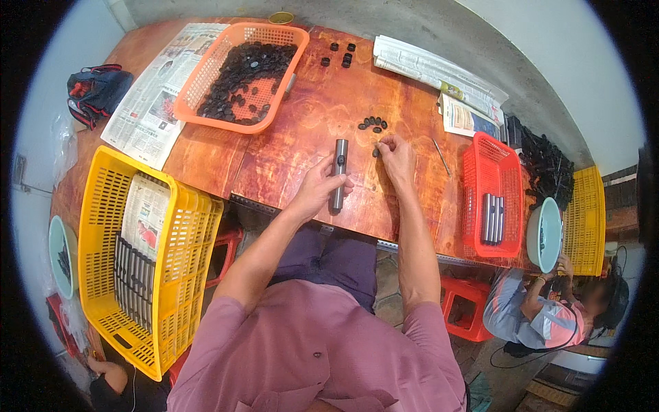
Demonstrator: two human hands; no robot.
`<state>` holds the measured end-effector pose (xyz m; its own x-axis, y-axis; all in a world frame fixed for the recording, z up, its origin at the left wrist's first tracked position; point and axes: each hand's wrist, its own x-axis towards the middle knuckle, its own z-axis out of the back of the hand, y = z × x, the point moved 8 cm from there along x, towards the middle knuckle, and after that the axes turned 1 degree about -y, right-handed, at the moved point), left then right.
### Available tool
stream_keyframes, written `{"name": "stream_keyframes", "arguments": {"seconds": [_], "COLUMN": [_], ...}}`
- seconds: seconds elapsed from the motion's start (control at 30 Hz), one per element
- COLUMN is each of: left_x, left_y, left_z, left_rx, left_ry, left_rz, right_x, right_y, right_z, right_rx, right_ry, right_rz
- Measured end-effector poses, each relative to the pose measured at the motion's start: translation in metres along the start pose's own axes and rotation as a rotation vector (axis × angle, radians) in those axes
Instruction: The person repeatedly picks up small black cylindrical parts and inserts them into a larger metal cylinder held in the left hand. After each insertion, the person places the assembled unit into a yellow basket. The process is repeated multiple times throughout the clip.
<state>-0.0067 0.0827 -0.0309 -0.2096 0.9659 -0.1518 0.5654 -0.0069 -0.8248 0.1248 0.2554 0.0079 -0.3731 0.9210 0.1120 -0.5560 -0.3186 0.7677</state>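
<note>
Left grip [321, 184] holds metal tube [339, 173]; right grip [395, 152] pinches black cap [376, 152].

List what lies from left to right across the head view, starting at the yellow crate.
Yellow crate → metal tube held in the left hand → right hand at a small black cap → red basket → pale bowl → second yellow crate.

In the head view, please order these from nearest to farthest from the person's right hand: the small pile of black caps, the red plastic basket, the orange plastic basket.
From the right hand:
1. Small pile of black caps, just beyond the fingers.
2. Red plastic basket, to the right.
3. Orange plastic basket, far left, across the wooden table.
</note>
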Motion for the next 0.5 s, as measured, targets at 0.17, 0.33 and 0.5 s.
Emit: {"name": "stream_keyframes", "arguments": {"seconds": [0.17, 0.33, 0.5], "left_x": [0.001, 0.0, -0.001], "left_y": [0.003, 0.0, -0.001], "left_z": [0.001, -0.001, -0.001], "left_rx": [-0.04, -0.072, -0.12], "left_ry": [0.016, 0.033, 0.03], "left_rz": [0.006, 0.009, 0.001], "right_x": [-0.005, -0.014, -0.019], "right_y": [0.007, 0.013, 0.017], "right_z": [0.006, 0.002, 0.0], "right_rx": [0.067, -0.138, -0.193], "right_ry": [0.018, 0.12, 0.157], "right_rz": [0.017, 0.152, 0.158]}}
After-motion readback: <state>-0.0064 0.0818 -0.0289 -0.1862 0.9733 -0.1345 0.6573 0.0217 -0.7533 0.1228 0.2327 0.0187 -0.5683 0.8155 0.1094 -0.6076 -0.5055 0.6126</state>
